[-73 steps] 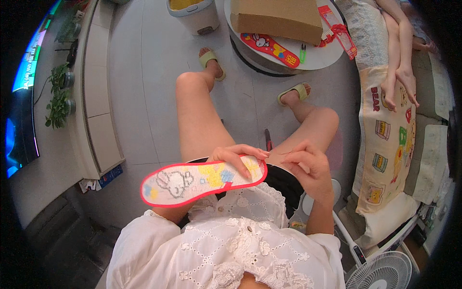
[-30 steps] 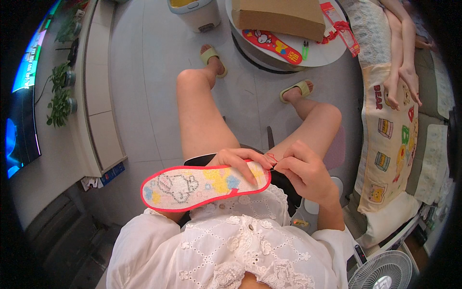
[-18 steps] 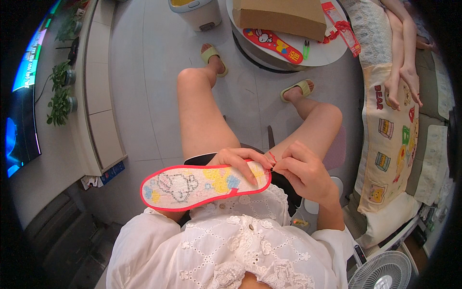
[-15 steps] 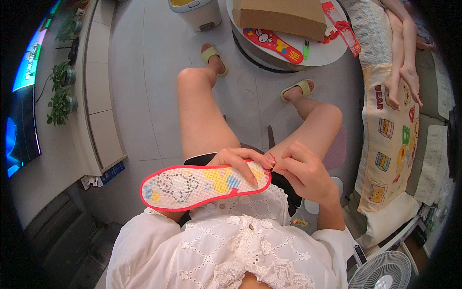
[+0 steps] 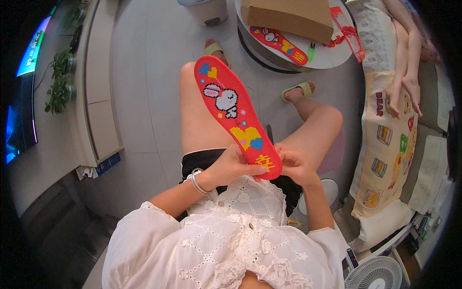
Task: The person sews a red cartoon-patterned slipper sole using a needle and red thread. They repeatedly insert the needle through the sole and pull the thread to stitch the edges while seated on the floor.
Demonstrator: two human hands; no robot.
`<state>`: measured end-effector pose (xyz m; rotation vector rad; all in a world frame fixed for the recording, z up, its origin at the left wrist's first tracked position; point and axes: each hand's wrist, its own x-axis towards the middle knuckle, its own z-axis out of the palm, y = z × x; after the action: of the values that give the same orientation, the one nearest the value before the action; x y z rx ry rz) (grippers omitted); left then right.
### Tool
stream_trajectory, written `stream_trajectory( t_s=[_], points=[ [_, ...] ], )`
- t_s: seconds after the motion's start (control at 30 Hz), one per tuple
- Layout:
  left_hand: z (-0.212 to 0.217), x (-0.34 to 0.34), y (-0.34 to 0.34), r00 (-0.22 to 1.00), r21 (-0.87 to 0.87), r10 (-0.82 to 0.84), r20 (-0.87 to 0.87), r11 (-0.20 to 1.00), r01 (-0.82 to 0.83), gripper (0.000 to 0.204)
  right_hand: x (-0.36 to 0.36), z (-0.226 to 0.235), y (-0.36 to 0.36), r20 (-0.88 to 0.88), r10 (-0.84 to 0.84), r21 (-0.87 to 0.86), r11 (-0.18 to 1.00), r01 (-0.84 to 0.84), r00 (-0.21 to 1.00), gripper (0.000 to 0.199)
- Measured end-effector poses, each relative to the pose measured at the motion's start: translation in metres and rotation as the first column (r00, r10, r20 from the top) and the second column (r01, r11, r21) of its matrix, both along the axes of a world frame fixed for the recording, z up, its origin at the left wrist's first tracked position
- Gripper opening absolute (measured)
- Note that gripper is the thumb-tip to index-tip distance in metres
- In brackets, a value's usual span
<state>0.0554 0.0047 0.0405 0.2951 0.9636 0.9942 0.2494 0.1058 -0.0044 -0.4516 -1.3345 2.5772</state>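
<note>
A red cross-stitched insole (image 5: 226,98) with a white rabbit, hearts and yellow stitching is tilted up over my lap, patterned face toward me. My left hand (image 5: 231,166) is closed on its near end, thumb across the front and fingers behind. A silver bangle circles that wrist. At the insole's right edge, my right hand (image 5: 296,166) pinches with curled fingers; some fingertips are hidden, and I cannot make out any thread or needle there.
Ahead, a round white table (image 5: 332,62) bears a cardboard box (image 5: 288,19), a matching insole (image 5: 281,45), green thread snips (image 5: 311,52) and red packaging (image 5: 353,43). Another person's legs (image 5: 404,72) rest on the sofa at right. A fan (image 5: 375,277) stands at lower right.
The insole has turned over from its pale back to its red patterned face, and its far end has swung from the left to point away. Both hands have shifted on its near end.
</note>
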Motion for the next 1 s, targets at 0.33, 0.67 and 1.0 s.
stream_trajectory(
  t_s=[0.33,0.67,1.0],
  points=[
    [0.001,0.002,0.005,0.992,-0.141,0.087,0.089,0.987,-0.074,0.032,0.005,-0.034,-0.043,-0.064,-0.238,-0.561,0.812,0.162,0.969,0.034],
    [0.003,0.002,0.006,0.982,-0.163,0.148,0.119,0.978,-0.127,0.032,0.001,-0.024,-0.04,-0.064,-0.246,-0.57,0.805,0.167,0.967,0.032],
    [0.005,0.0,0.006,0.993,-0.145,0.108,0.043,0.984,-0.1,0.031,-0.003,-0.024,-0.043,-0.045,-0.289,-0.53,0.818,0.222,0.956,0.031]
  ],
)
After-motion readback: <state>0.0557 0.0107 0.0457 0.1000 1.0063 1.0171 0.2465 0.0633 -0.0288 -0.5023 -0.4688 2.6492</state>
